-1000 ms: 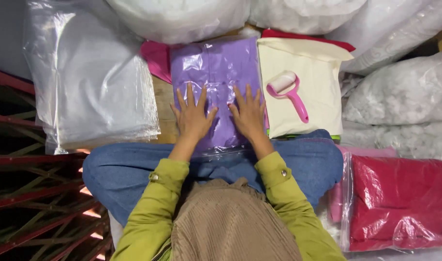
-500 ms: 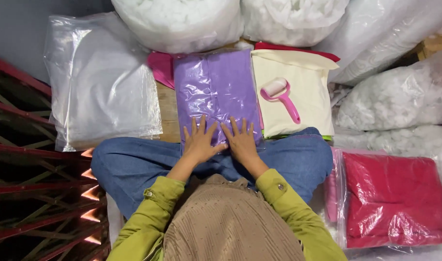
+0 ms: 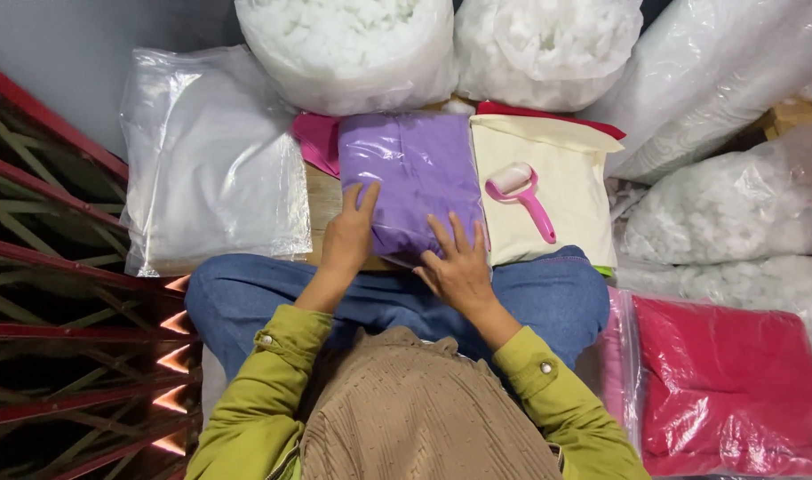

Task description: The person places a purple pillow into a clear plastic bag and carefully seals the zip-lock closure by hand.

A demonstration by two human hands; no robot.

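The purple folded cloth in a clear plastic bag (image 3: 415,178) lies straight ahead, long axis running near to far. The left hand (image 3: 348,233) rests flat on its left edge. The right hand (image 3: 459,267) presses open-fingered on its near right corner, the two hands apart.

Purple bagged cloth (image 3: 415,173), pink lint roller (image 3: 523,196), cream cloth (image 3: 575,191), red pkg (image 3: 730,382).

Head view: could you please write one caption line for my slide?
Seated person's left hand and right hand rest on a bagged purple cloth, beside a pink lint roller.
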